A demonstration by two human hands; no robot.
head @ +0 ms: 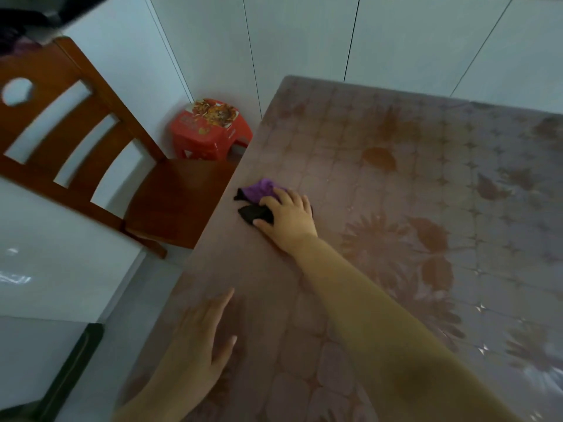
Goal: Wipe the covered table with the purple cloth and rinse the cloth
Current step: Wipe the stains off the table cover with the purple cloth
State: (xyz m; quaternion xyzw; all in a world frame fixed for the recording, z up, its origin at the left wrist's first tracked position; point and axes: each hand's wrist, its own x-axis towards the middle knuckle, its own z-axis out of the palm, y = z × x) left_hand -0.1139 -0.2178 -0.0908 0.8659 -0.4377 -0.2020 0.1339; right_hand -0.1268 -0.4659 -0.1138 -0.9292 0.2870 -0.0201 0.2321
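Head view, wiping stage. The cloth [264, 190] is pressed onto the table [426, 184] under the right hand [289, 219], close to the left edge. The right fingers [275, 205] are spread and curled over the bunched fabric, pinning it against the cover; no pinch is made. Purple folds show beyond the fingertips, and a dark part of the cloth shows just beside the thumb. The left hand [198, 339] is laid flat on the cover nearer the body, fingers extended and slightly apart, with nothing held; it is judged to serve as a brace.

A chair [91, 147] stands just past the edge, beyond the fingertips, and a red stool [210, 129] is seen farther off by the wall.

Stage: wiping is judged under way; rinsing is not yet done, and no sink is visible.

3 risks are judged from here. 1: the cloth may be pushed over the nearby edge and dropped by the chair, since it is only pinned. 2: the cover may be dragged or wrinkled if the brace is lifted. 3: the far side may be left unwiped if strokes are kept to this corner.
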